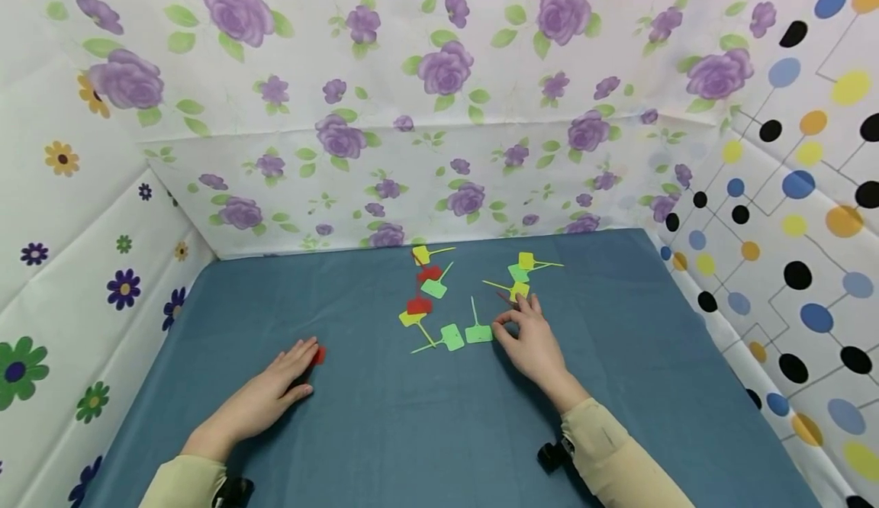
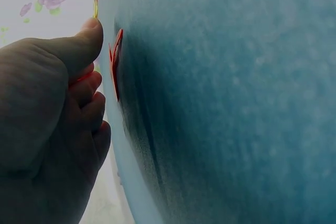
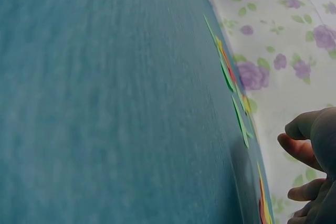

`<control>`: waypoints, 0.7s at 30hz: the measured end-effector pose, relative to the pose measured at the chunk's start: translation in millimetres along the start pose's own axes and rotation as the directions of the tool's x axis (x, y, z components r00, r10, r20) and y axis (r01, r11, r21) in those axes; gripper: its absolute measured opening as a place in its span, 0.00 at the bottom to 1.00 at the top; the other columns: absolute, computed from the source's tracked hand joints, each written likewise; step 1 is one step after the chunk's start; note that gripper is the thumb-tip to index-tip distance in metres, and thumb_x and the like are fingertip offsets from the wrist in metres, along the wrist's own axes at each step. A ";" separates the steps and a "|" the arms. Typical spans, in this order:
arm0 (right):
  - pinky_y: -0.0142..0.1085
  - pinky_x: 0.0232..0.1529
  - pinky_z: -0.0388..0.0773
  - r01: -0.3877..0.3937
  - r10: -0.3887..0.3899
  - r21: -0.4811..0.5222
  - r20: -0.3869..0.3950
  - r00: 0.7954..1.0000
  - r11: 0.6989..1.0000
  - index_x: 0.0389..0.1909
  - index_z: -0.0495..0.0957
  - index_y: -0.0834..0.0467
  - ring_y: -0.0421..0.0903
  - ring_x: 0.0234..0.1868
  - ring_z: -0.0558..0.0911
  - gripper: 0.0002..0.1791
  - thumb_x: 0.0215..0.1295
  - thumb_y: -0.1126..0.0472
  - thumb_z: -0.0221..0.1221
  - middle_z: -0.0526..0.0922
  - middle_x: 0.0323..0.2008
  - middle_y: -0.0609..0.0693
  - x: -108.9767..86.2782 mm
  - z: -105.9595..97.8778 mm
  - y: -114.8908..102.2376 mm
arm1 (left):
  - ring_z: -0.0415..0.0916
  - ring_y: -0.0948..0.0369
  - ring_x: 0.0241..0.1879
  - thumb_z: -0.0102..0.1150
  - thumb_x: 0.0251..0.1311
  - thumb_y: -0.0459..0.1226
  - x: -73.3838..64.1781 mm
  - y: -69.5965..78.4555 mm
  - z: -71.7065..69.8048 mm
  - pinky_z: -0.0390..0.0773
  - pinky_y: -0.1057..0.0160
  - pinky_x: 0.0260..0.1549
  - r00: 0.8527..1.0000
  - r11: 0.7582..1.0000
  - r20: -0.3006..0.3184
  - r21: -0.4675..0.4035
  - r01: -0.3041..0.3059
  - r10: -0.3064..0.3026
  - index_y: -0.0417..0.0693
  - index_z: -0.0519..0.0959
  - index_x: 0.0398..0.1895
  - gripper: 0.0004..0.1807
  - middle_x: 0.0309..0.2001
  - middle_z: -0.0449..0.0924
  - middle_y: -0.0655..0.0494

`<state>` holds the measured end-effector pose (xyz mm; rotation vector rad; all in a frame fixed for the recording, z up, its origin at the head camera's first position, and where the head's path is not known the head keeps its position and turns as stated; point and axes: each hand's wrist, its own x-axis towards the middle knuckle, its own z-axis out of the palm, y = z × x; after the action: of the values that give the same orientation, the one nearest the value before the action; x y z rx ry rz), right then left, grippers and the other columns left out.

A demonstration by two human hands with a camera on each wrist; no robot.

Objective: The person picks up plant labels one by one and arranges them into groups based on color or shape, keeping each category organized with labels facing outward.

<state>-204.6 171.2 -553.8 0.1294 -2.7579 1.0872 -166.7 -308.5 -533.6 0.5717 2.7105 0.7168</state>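
My left hand [image 1: 264, 395] is low over the cloth at the left, its fingers extended beside a red tag [image 1: 320, 355] that they partly cover. In the left wrist view the red tag [image 2: 115, 64] stands a little off the fingertips, on the cloth. At the right, my right hand [image 1: 534, 346] hovers by a yellow tag [image 1: 519, 291] and a green tag [image 1: 478, 333]. Its thumb and index finger bend toward each other with a gap between them and nothing held, as the right wrist view shows. These tags are flat plates with thin stems.
More tags lie in the middle: a green tag [image 1: 452, 337], a yellow tag [image 1: 410, 319], red tags [image 1: 420, 306] and others behind. Another yellow tag [image 1: 526, 260] lies at the back right. The blue cloth [image 1: 412, 432] ends at a flowered back wall [image 1: 412, 180]; patterned side sheets flank it.
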 end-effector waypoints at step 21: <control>0.70 0.75 0.60 -0.026 0.026 0.041 -0.002 1.000 0.999 0.44 0.90 0.54 0.69 0.84 0.50 0.08 0.76 0.55 0.67 0.65 0.78 0.69 0.3 -9.5 9.6 | 0.40 0.40 0.84 0.55 0.82 0.37 0.3 -0.6 2.7 0.44 0.34 0.80 0.997 0.999 0.074 -0.032 -0.017 0.019 0.44 0.54 0.87 0.37 0.87 0.44 0.43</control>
<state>-205.2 184.7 -553.4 0.0971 -2.7438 1.1495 -166.2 -307.7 -536.2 0.6034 2.6244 0.7267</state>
